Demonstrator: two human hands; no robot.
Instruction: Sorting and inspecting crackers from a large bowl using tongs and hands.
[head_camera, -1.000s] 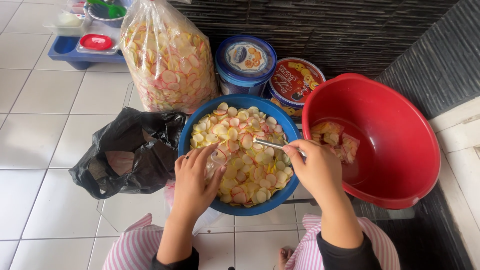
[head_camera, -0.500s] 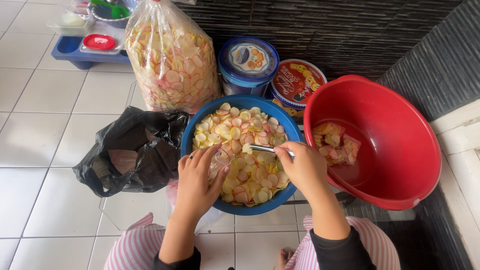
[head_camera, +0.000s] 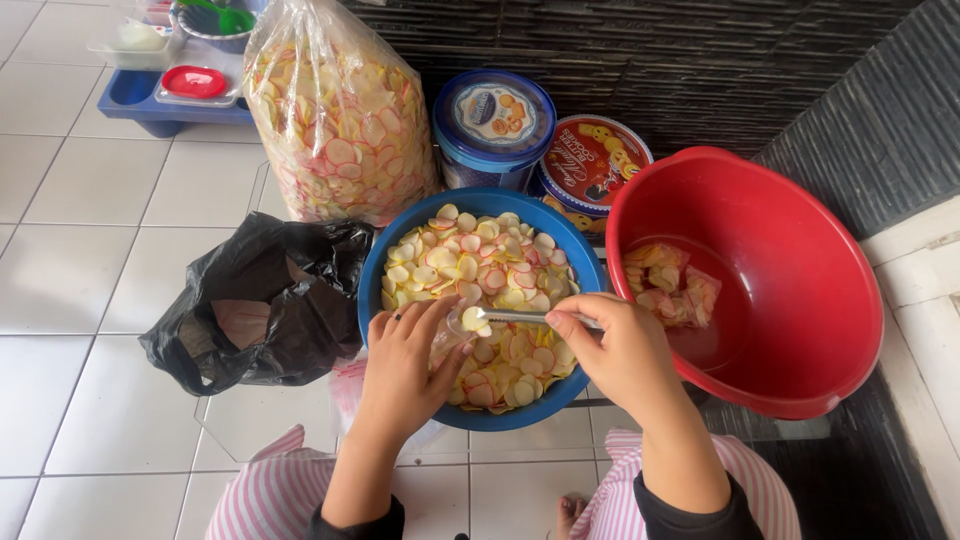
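A spoon (head_camera: 500, 317) is pinched in the right hand (head_camera: 620, 350), a small clear bag (head_camera: 447, 343) gripped by the left hand (head_camera: 405, 365); crackers (head_camera: 470, 270) are best scooped level, bag mouth kept wide over the blue basin (head_camera: 385, 265).

Single head cam, worn by the person, pitched steeply down, almost top-down on the tiled floor (head_camera: 90, 260). Faces forward toward the dark ribbed wall (head_camera: 640, 50) along the top edge. Close range: the blue bowl (head_camera: 400, 245) sits dead centre, forearms enter from the bottom edge, striped knees at both bottom corners. Right edge cuts off a white ledge (head_camera: 925, 290), probably a step. No second view, so no overlap.
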